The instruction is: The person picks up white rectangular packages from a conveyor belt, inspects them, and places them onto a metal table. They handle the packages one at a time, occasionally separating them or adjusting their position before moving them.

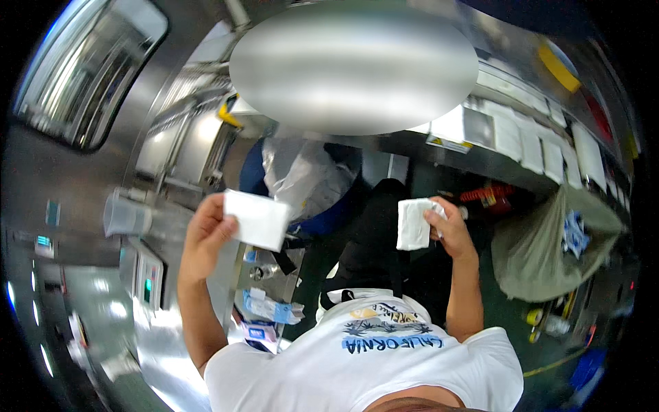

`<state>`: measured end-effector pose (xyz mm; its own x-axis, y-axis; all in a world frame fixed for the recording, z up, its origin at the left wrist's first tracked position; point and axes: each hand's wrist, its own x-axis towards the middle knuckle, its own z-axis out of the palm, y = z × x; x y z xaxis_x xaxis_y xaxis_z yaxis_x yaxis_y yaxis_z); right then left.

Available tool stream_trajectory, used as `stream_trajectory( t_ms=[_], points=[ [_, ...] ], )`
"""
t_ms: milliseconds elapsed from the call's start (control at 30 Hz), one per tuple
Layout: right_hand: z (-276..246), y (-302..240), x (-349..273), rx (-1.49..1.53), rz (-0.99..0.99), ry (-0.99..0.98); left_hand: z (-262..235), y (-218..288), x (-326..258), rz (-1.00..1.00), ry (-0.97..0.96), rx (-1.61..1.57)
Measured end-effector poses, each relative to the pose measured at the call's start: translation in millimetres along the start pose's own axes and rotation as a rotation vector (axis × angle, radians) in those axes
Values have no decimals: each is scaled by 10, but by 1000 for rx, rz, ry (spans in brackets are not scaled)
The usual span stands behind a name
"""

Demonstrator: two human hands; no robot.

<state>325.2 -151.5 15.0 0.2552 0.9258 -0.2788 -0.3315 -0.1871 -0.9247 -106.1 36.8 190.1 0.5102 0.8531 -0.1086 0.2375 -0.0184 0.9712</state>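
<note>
Left hand (206,237) raised, fingers clamped on the near-left edge of a flat white pad (257,218); right hand (449,230) raised well apart to the right, fingers pinched shut on a folded white cloth (414,224). Both pieces are held in the air above the dark apron (371,240), with a clear bag (302,172) beyond them. Steel counter (165,343) at left; small blue-and-white packets (271,309) near its edge; green sack (542,254) at right.

Open gap between raised hands; steel counter (171,343) crowds left
</note>
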Motion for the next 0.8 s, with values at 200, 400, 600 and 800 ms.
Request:
stream_trajectory(
  t_ms=[200,400,600,800],
  points=[
    [22,529,-19,26,175,-204,-1097,-532,-740,85,863,-208],
    [243,994,18,28,364,-229,-3252,-1134,-1939,21,1087,399],
    [386,1091,48,72,369,-163,-3949,-1416,-1859,-119,1317,202],
    [539,992,269,-6,382,-202,-4299,-1538,-2292,-367,1272,248]
  ],
)
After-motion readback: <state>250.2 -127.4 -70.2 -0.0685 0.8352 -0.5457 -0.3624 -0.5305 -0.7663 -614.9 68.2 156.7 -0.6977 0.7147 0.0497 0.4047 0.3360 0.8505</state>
